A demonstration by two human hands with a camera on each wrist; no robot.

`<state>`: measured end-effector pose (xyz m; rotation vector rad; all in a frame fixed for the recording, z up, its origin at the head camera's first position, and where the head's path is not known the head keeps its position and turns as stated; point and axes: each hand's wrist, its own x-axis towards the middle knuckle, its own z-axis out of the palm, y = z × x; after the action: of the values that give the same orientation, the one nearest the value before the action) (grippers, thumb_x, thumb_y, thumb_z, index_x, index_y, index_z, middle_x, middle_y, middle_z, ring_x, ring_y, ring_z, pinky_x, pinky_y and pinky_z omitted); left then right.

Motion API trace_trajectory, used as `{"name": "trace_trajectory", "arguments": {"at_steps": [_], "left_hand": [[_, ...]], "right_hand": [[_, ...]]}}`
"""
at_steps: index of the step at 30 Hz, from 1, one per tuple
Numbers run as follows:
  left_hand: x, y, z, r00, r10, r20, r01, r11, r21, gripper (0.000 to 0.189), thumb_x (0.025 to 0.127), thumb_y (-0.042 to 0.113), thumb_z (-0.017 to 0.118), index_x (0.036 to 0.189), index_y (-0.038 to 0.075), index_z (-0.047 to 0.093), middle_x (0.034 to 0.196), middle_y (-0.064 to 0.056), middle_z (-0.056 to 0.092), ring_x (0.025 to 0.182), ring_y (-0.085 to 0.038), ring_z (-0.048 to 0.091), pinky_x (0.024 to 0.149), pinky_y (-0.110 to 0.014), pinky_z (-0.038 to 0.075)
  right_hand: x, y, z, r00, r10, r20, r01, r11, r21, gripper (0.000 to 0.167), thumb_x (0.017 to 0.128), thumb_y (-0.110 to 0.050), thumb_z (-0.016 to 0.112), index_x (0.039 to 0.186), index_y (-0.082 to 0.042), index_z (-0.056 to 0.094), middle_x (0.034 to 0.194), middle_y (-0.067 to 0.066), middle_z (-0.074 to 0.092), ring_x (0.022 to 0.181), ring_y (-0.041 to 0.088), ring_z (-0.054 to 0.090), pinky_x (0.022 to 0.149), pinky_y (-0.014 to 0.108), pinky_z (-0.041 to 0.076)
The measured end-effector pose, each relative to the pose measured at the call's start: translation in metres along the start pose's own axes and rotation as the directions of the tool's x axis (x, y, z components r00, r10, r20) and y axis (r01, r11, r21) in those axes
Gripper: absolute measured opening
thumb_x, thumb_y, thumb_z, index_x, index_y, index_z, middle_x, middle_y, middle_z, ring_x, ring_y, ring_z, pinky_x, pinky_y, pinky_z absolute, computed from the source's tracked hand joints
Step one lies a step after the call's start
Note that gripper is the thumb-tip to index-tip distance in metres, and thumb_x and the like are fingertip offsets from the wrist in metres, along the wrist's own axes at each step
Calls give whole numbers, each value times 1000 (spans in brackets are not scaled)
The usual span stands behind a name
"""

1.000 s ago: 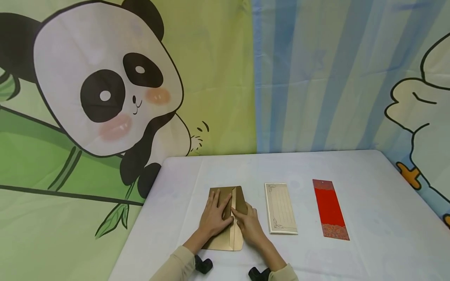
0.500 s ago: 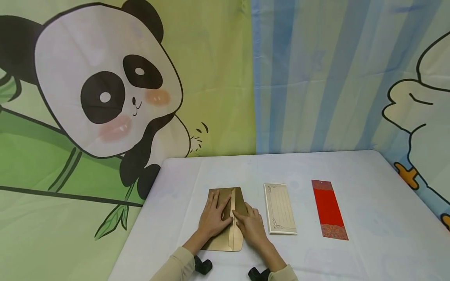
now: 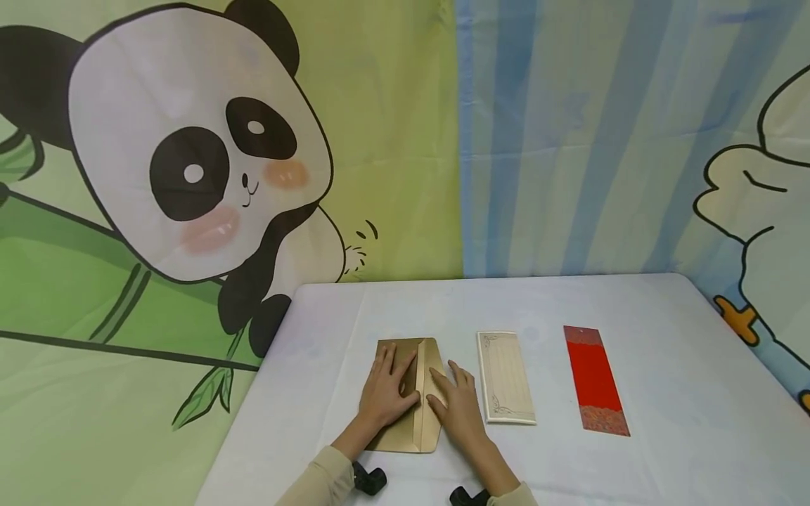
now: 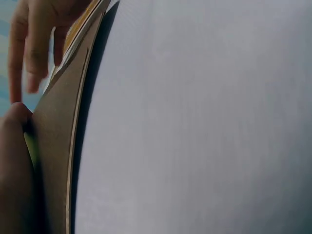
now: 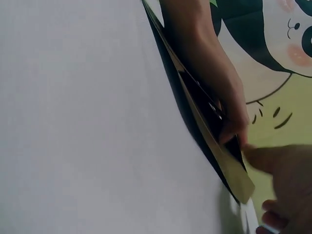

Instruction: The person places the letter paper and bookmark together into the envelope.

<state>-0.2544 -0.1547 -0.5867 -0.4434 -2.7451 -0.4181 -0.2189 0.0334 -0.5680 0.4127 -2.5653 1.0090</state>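
Note:
A gold-brown paper envelope lies on the white table in the head view, with a long fold line down its right half. Over its left half my left hand is spread, fingers straight and pressing on the paper. My right hand is at the envelope's right edge, its fingers loosely bent and gripping nothing; whether the fingertips touch the paper is hard to tell. In the right wrist view the lighter flap stands slightly away from the darker paper. The left wrist view shows the envelope's edge side on.
To the right lies a cream card or pad with printed lines and corner ornaments. Farther right is a red strip with patterned ends. The white table backs onto a cartoon curtain.
My right hand has drawn back to the right from the fold line, uncovering more of the envelope's right flap. The left hand stays in place.

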Motion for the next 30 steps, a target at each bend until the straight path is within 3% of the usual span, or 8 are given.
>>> {"name": "trace_trajectory", "arguments": {"at_steps": [2, 5, 8, 10, 13, 18, 23, 30], "left_hand": [[0, 2, 1, 1000, 1, -7, -1, 1000, -7, 73, 73, 48, 56, 141, 28, 40, 146, -20, 29, 136, -36, 20, 109, -44, 20], [-1, 4, 0, 1000, 0, -7, 0, 1000, -21, 73, 73, 47, 57, 141, 27, 40, 146, -19, 28, 136, -36, 20, 108, -45, 21], [-3, 3, -2, 1000, -8, -12, 8, 1000, -22, 73, 72, 45, 56, 141, 27, 40, 146, -19, 28, 136, -36, 20, 107, -47, 23], [-4, 2, -3, 1000, -14, -18, 13, 1000, -16, 73, 72, 44, 55, 141, 28, 40, 147, -18, 28, 135, -36, 21, 106, -48, 23], [-4, 0, -4, 1000, -21, -22, 20, 1000, -17, 73, 71, 43, 54, 141, 28, 40, 147, -18, 27, 136, -36, 20, 106, -49, 23], [-3, -2, -3, 1000, -22, 2, 22, 999, -28, 71, 74, 43, 53, 142, 29, 38, 148, -17, 25, 136, -36, 18, 106, -49, 23], [-2, -1, -1, 1000, -16, 5, 16, 1000, -24, 71, 74, 44, 52, 142, 28, 38, 148, -18, 24, 136, -36, 18, 107, -48, 20], [0, 0, -1, 1000, 6, 5, -6, 1000, -11, 70, 76, 48, 54, 142, 27, 39, 147, -20, 26, 136, -37, 19, 108, -48, 19]], "right_hand": [[2, 7, -11, 995, 20, -93, -17, 1000, 26, 47, 79, -22, 72, 124, -11, 60, 133, 23, 43, 118, 37, 38, 93, 52, 36], [2, 23, -35, 967, 109, -231, -107, 994, 20, 52, 78, -21, 73, 125, -6, 58, 130, 25, 45, 116, 40, 39, 91, 55, 32], [-4, 40, -57, 933, 239, -267, -249, 969, -2, 68, 75, -23, 76, 132, 2, 47, 128, 31, 43, 117, 45, 36, 93, 59, 26], [-9, 48, -66, 921, 309, -237, -319, 948, -7, 78, 73, -22, 77, 135, 7, 39, 128, 34, 41, 119, 47, 33, 96, 61, 20], [-14, 55, -70, 923, 342, -179, -352, 936, -24, 83, 71, -18, 78, 136, 10, 35, 128, 34, 42, 121, 47, 32, 98, 63, 16], [-13, 60, -68, 932, 327, -156, -331, 944, -1, 72, 66, -5, 79, 130, 4, 47, 124, 29, 48, 117, 43, 38, 98, 59, 20], [-7, 60, -72, 918, 375, -128, -368, 927, 73, 61, 63, 4, 77, 121, -3, 58, 122, 30, 45, 109, 45, 38, 89, 55, 29], [2, 63, -90, 903, 417, 106, -426, 901, 85, 61, 65, 7, 73, 124, -3, 58, 116, 32, 47, 108, 45, 44, 89, 57, 37]]}}
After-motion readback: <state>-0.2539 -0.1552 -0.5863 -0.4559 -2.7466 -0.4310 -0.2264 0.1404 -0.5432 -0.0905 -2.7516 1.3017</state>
